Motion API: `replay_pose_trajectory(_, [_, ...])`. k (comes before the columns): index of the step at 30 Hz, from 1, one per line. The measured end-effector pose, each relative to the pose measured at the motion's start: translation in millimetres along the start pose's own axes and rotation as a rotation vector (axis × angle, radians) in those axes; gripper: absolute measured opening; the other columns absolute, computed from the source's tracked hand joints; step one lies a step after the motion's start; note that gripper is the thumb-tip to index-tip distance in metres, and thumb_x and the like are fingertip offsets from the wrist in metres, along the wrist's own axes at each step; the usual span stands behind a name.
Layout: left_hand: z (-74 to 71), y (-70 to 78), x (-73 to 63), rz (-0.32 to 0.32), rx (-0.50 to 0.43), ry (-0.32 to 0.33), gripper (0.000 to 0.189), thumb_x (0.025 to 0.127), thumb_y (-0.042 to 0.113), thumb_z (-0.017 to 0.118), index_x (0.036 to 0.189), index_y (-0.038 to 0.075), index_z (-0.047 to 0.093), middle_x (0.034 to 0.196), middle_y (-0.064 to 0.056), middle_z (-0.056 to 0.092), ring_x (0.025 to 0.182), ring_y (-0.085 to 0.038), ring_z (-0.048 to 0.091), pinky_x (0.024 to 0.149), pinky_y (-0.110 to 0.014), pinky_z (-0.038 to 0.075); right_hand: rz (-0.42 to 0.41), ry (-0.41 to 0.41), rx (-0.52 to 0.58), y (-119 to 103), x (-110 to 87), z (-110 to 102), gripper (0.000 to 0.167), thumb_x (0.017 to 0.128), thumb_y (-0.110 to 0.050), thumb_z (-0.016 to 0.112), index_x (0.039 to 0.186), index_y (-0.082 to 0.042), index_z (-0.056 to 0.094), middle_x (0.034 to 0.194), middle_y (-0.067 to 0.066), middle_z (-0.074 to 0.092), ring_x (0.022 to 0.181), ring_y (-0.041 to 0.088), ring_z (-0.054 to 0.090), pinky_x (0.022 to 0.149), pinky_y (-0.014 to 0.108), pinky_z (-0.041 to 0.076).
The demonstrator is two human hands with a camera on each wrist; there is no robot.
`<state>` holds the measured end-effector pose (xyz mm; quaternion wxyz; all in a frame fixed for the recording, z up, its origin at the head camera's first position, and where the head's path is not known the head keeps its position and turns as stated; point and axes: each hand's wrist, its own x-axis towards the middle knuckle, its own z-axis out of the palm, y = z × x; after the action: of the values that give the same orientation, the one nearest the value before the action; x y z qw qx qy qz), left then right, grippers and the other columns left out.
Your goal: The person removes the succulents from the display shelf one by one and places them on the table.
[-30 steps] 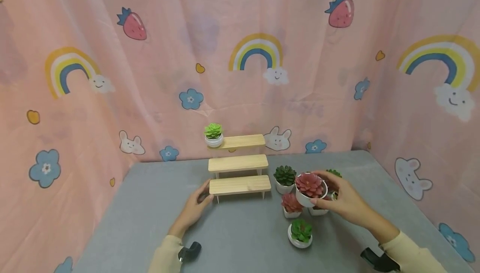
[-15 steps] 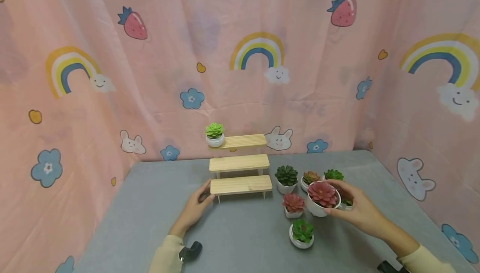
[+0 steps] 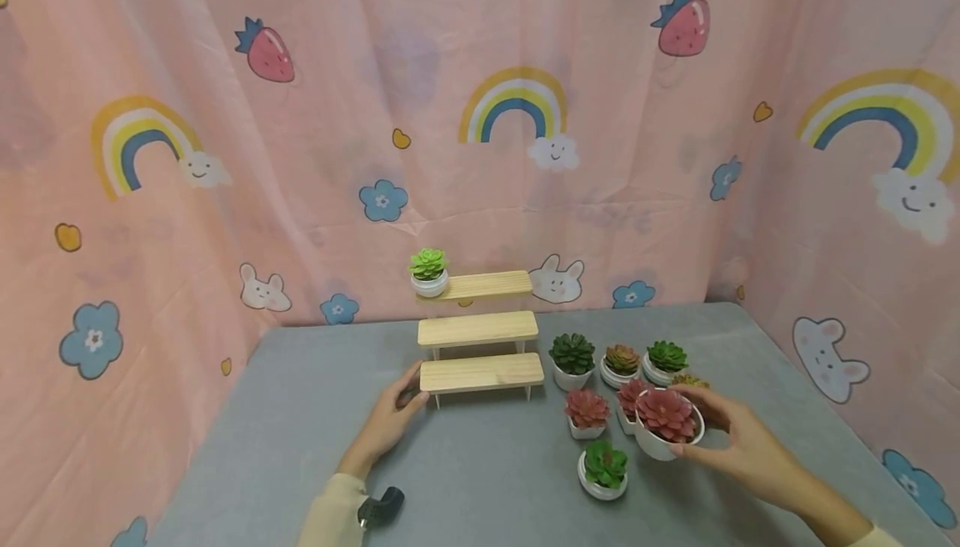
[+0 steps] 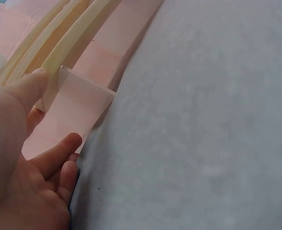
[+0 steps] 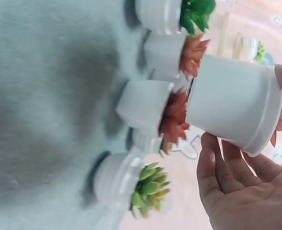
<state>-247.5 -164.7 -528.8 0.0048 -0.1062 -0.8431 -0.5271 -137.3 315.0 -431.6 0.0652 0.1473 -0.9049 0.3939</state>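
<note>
My right hand [image 3: 738,440] grips a round white pot with a red succulent [image 3: 666,415], held above the table at the right. The right wrist view shows the smooth white pot [image 5: 234,103] between thumb and fingers, well off the cloth. At the left end of the three-tier wooden stand [image 3: 480,373], my left hand [image 3: 388,415] pinches the lowest board; in the left wrist view the thumb [image 4: 28,86] lies against the board's end above a clear leg panel [image 4: 76,103]. A bright green succulent [image 3: 428,272] stands at the left of the top tier.
Right of the stand are several potted plants: a dark green succulent [image 3: 572,357], an orange one [image 3: 621,363], a green one [image 3: 666,359], a red one [image 3: 586,412], and a green one nearest me [image 3: 603,469]. Another red one [image 3: 632,397] is partly hidden behind the held pot. A pink curtain [image 3: 315,155] hangs behind.
My right hand has carried the red succulent to the right and towards me, uncovering the orange and green plants behind. My left hand stays at the stand.
</note>
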Motion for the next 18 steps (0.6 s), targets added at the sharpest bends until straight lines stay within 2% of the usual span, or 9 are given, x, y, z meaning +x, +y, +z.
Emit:
replay_pose_trajectory(12, [-0.1, 0.5, -1.7, 0.001, -0.017, 0.001, 0.063, 0.102, 0.032, 0.061, 0.157, 0.012, 0.038, 0.148, -0.015, 0.056, 0.141, -0.037, 0.048, 0.111, -0.06, 0.04, 0.047, -0.072, 0.022, 19.3, -14.8, 8.3, 0.066, 0.083, -0.017, 0.083, 0.139, 0.003, 0.053, 0.132, 0.023, 0.063, 0.104, -0.016, 0.054, 0.078, 0.021, 0.054])
replay_pose_trajectory(16, [-0.4, 1.8, -2.2, -0.013, -0.021, 0.004, 0.063, 0.101, 0.034, 0.061, 0.157, 0.015, 0.039, 0.149, -0.014, 0.055, 0.141, -0.037, 0.048, 0.112, -0.06, 0.04, 0.037, -0.087, 0.035, 26.6, -17.4, 12.1, 0.066, 0.082, -0.016, 0.084, 0.138, 0.002, 0.054, 0.13, -0.002, 0.064, 0.104, -0.015, 0.056, 0.078, 0.021, 0.054])
replay_pose_trajectory(18, [-0.6, 2.2, -2.3, -0.01, -0.02, 0.002, 0.063, 0.101, 0.034, 0.061, 0.157, 0.015, 0.039, 0.149, -0.015, 0.055, 0.141, -0.037, 0.048, 0.112, -0.06, 0.04, 0.044, -0.095, 0.039, 30.1, -18.1, 14.2, 0.066, 0.082, -0.017, 0.084, 0.139, 0.002, 0.054, 0.128, -0.007, 0.063, 0.104, -0.015, 0.055, 0.078, 0.022, 0.054])
